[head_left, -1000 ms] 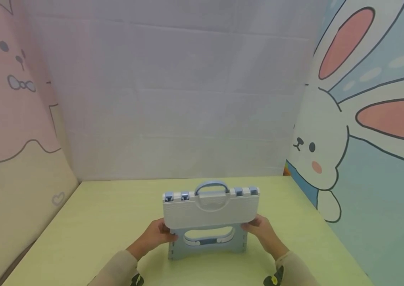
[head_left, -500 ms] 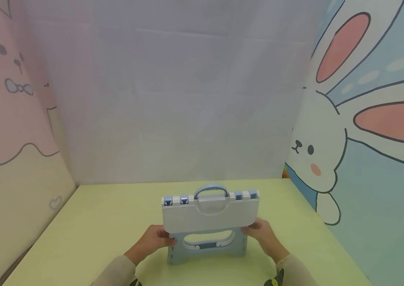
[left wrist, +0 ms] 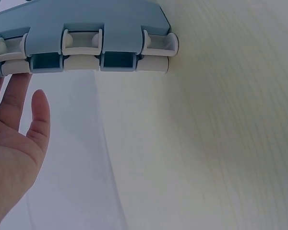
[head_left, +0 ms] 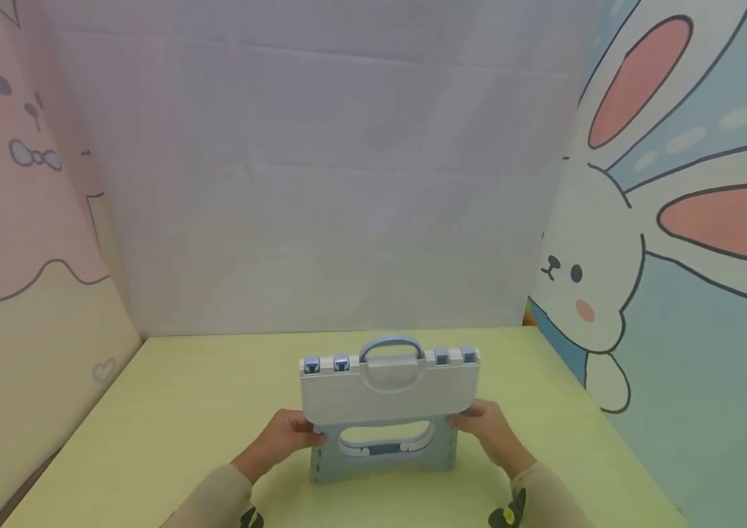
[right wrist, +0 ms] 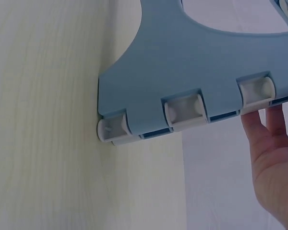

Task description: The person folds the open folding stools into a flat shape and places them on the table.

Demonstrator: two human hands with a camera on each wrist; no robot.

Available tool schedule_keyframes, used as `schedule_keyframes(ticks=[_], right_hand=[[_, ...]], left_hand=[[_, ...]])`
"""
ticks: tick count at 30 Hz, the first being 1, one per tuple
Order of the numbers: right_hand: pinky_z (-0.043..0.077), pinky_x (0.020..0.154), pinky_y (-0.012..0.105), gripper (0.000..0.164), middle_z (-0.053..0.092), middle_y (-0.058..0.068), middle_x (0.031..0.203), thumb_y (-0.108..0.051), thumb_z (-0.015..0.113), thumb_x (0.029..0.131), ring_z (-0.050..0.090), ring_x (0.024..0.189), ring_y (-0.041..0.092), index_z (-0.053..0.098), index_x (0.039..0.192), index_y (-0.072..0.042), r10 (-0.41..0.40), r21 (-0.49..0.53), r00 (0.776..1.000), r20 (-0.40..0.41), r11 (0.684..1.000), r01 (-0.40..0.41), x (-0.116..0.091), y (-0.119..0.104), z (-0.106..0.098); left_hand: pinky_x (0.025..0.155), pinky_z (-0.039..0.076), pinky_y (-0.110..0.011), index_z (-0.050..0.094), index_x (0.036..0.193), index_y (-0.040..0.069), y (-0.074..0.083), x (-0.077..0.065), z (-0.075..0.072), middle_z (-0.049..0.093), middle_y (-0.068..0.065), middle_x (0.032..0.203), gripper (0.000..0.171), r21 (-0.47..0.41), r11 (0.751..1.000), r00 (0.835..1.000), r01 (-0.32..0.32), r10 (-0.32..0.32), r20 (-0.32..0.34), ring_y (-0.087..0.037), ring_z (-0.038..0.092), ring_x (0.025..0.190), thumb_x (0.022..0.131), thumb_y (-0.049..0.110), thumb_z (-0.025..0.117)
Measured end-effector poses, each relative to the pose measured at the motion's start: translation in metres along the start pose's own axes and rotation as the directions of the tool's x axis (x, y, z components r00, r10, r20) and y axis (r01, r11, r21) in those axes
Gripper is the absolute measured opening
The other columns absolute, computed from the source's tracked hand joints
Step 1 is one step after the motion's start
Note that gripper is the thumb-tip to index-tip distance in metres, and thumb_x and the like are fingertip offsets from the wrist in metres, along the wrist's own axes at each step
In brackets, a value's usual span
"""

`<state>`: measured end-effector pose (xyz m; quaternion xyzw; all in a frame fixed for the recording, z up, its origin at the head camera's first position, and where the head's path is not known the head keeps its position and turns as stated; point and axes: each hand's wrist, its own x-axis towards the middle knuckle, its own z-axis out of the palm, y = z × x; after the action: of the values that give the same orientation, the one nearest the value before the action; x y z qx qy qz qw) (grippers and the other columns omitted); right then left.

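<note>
Left hand (head_left: 284,434), right hand (head_left: 486,429) — both partly closed, gripping opposite side edges of stool (head_left: 390,402) — handle (head_left: 391,339) uppermost, yellow table (head_left: 202,400) below.

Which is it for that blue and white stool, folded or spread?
The stool is folded: its white panel hangs down over the blue panel instead of lying level.

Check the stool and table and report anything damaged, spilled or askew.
Nothing looks damaged or spilled. Only the stool, held at its sides by the left hand and right hand, sits slightly askew: its lower edge slants against the back edge of the table.
</note>
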<state>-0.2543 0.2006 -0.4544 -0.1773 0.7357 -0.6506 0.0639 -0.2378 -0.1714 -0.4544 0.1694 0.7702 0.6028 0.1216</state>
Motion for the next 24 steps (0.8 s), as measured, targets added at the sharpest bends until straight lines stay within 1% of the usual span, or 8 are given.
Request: schedule_keyframes(ticks=[2, 5, 7, 9, 15, 18, 20, 24], right_hand=[[0.049, 0.087, 0.030, 0.035, 0.070, -0.005, 0.103, -0.005, 0.064, 0.085, 0.062, 0.097, 0.006, 0.058, 0.112, 0.016, -0.005, 0.000, 1.000, -0.008, 1.000, 0.005, 0.001, -0.002, -0.001], [0.050, 0.087, 0.036, 0.037, 0.069, 0.009, 0.108, -0.007, 0.063, 0.086, 0.062, 0.096, 0.008, 0.057, 0.113, 0.017, 0.012, -0.024, 0.999, -0.035, 1.000, -0.012, 0.002, -0.005, -0.002], [0.050, 0.088, 0.041, 0.038, 0.067, 0.019, 0.110, -0.009, 0.063, 0.086, 0.062, 0.095, 0.010, 0.057, 0.113, 0.018, 0.034, -0.032, 0.998, -0.053, 0.999, -0.036, 0.003, -0.006, -0.001], [0.050, 0.088, 0.044, 0.040, 0.066, 0.024, 0.111, -0.009, 0.063, 0.086, 0.063, 0.095, 0.011, 0.057, 0.114, 0.018, 0.065, -0.036, 0.996, -0.065, 0.997, -0.068, 0.003, -0.008, -0.001], [0.051, 0.087, 0.044, 0.041, 0.064, 0.024, 0.114, -0.009, 0.063, 0.088, 0.063, 0.095, 0.013, 0.055, 0.118, 0.018, 0.108, -0.015, 0.991, -0.077, 0.994, -0.110, 0.003, -0.011, 0.003], [0.051, 0.087, 0.045, 0.043, 0.064, 0.025, 0.114, -0.009, 0.063, 0.087, 0.064, 0.098, 0.018, 0.054, 0.118, 0.019, 0.119, 0.003, 0.990, -0.080, 0.993, -0.119, 0.003, -0.013, 0.005], [0.051, 0.087, 0.046, 0.044, 0.063, 0.026, 0.115, -0.010, 0.064, 0.087, 0.063, 0.100, 0.024, 0.054, 0.118, 0.020, 0.136, 0.015, 0.987, -0.084, 0.991, -0.135, 0.003, -0.015, 0.006], [0.051, 0.087, 0.047, 0.045, 0.061, 0.027, 0.118, -0.010, 0.064, 0.088, 0.062, 0.103, 0.029, 0.053, 0.120, 0.019, 0.178, 0.030, 0.980, -0.094, 0.984, -0.176, 0.002, -0.016, 0.009]], left_hand=[[0.086, 0.052, -0.045, 0.062, 0.113, -0.011, 0.001, 0.002, 0.000, 0.061, -0.027, 0.118, 0.034, 0.003, 1.000, 1.000, -0.012, 0.012, -0.001, -0.041, 0.060, 0.108, 0.084, 0.004, 0.070], [0.085, 0.053, -0.045, 0.062, 0.111, -0.013, 0.002, 0.005, -0.001, 0.062, -0.027, 0.116, 0.032, 0.013, 0.999, 0.999, -0.035, 0.035, -0.007, -0.039, 0.062, 0.105, 0.085, 0.004, 0.069], [0.084, 0.053, -0.044, 0.063, 0.110, -0.014, 0.002, 0.007, -0.001, 0.064, -0.027, 0.113, 0.031, 0.016, 0.999, 0.999, -0.038, 0.038, -0.012, -0.036, 0.063, 0.102, 0.085, 0.004, 0.069], [0.083, 0.053, -0.043, 0.063, 0.110, -0.014, 0.002, 0.007, -0.001, 0.065, -0.026, 0.111, 0.032, 0.016, 0.999, 0.999, -0.031, 0.031, -0.013, -0.032, 0.064, 0.101, 0.085, 0.006, 0.070], [0.083, 0.053, -0.042, 0.063, 0.111, -0.014, -0.001, 0.006, -0.002, 0.066, -0.024, 0.110, 0.035, 0.012, 0.999, 0.999, -0.036, 0.036, -0.007, -0.024, 0.065, 0.098, 0.086, 0.010, 0.070], [0.083, 0.053, -0.042, 0.063, 0.112, -0.013, -0.001, 0.005, -0.002, 0.066, -0.024, 0.109, 0.036, 0.004, 0.999, 0.999, -0.036, 0.036, -0.004, -0.021, 0.065, 0.097, 0.086, 0.012, 0.070], [0.084, 0.053, -0.043, 0.062, 0.112, -0.014, 0.000, 0.005, -0.003, 0.066, -0.024, 0.110, 0.037, -0.003, 0.999, 0.999, -0.034, 0.034, -0.002, -0.021, 0.065, 0.097, 0.087, 0.012, 0.070], [0.086, 0.052, -0.044, 0.062, 0.112, -0.014, 0.000, 0.003, -0.002, 0.064, -0.025, 0.112, 0.037, -0.007, 1.000, 1.000, -0.024, 0.024, -0.005, -0.029, 0.064, 0.103, 0.087, 0.013, 0.070]])
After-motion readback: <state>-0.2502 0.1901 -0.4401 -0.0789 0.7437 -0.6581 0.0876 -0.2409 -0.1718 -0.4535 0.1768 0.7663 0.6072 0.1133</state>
